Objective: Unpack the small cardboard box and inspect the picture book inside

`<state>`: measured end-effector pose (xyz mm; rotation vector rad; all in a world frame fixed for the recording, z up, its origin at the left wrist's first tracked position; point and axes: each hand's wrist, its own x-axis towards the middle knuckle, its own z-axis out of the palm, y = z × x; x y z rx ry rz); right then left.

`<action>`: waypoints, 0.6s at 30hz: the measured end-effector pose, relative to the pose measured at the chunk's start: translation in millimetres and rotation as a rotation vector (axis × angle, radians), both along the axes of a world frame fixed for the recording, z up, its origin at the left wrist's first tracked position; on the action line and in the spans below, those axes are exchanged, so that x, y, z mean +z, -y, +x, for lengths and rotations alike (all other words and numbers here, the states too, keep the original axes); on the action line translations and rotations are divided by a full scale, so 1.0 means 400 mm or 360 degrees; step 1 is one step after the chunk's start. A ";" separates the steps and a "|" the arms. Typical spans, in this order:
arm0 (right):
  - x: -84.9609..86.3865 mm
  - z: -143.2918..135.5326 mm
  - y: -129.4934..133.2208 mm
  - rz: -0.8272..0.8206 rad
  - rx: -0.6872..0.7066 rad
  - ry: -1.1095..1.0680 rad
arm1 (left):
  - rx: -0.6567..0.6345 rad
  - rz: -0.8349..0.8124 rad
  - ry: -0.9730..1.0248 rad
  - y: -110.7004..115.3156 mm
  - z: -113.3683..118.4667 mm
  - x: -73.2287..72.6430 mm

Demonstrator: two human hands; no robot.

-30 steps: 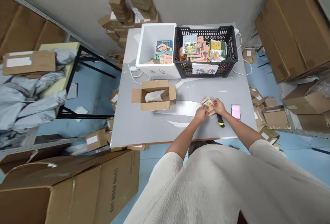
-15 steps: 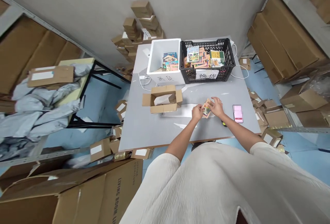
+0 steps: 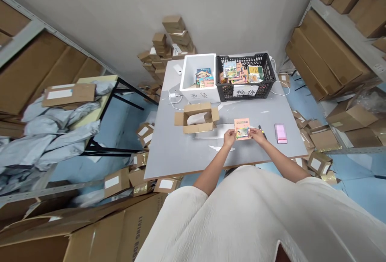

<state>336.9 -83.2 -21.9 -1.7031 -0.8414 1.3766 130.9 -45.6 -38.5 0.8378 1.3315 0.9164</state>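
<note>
While the person stands at the near edge of the grey table (image 3: 169, 149), both hands hold one small pink booklet (image 3: 242, 128) just above the tabletop, cover facing up. Left hand (image 3: 229, 137) pinches the booklet's lower left corner, fingers closed on it. Right hand (image 3: 257, 135) grips the lower right edge the same way.

Just right of the right hand lies a dark knife (image 3: 261, 130) with a yellow end, partly hidden by the hand. Further right, a pink phone (image 3: 281, 133) lies flat near the table's right edge.

Left of the booklet sits an open cardboard box (image 3: 197, 117), flaps spread, pale paper inside. A white sheet (image 3: 211, 132) lies on the table between box and booklet.

At the far side stand two bins side by side, touching: a white bin (image 3: 199, 93) with a few colourful booklets at the bottom, and a black crate (image 3: 265, 81) filled with more booklets. Each bin carries a handwritten label on its near wall.

Small cardboard boxes are stacked against the wall behind the table, and more are scattered on the blue floor on both sides.
</note>
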 end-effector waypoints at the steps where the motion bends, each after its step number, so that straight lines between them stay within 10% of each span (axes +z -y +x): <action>1: 0.004 -0.001 0.001 0.0013 -0.0001 -0.0002 | -0.0011 0.0007 0.0000 -0.001 -0.003 0.001; 18: 0.048 -0.038 -0.008 0.0172 -0.0151 0.0010 | -0.0199 0.0279 -0.0442 -0.026 0.005 0.038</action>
